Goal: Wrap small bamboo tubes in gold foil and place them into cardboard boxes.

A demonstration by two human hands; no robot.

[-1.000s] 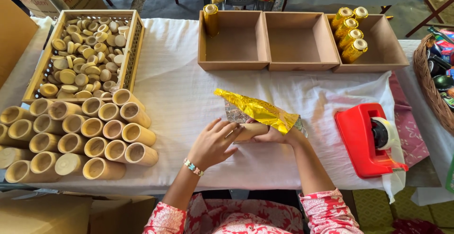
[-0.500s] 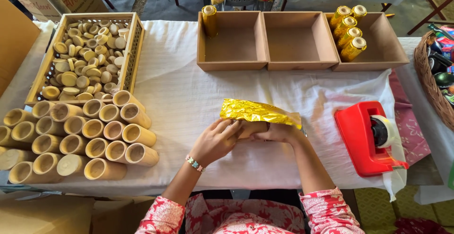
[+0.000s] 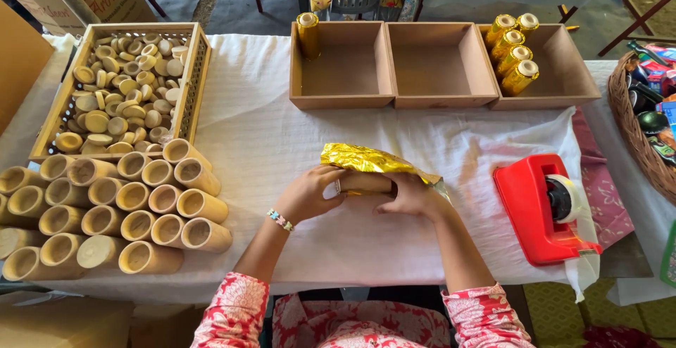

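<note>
A bamboo tube (image 3: 366, 182) lies sideways on the white tablecloth (image 3: 267, 137) in front of me, with a sheet of gold foil (image 3: 370, 159) draped over its far side. My left hand (image 3: 310, 193) grips the tube's left end and my right hand (image 3: 412, 194) grips its right end, fingers curled over the foil's edge. Both hands rest low on the cloth near the table's front middle.
A stack of bare bamboo tubes (image 3: 113, 207) lies at the left, behind it a wooden crate of round lids (image 3: 120, 87). Three wooden trays (image 3: 433, 63) stand at the back, with foil-wrapped tubes (image 3: 514, 52) in the right one and a single wrapped tube (image 3: 308, 33) in the left. A red tape dispenser (image 3: 542, 204) sits right; basket (image 3: 637, 137) far right.
The gold foil, raised and slanting a second ago, has come down flat over the tube. Both hands have closed in on the tube's ends.
</note>
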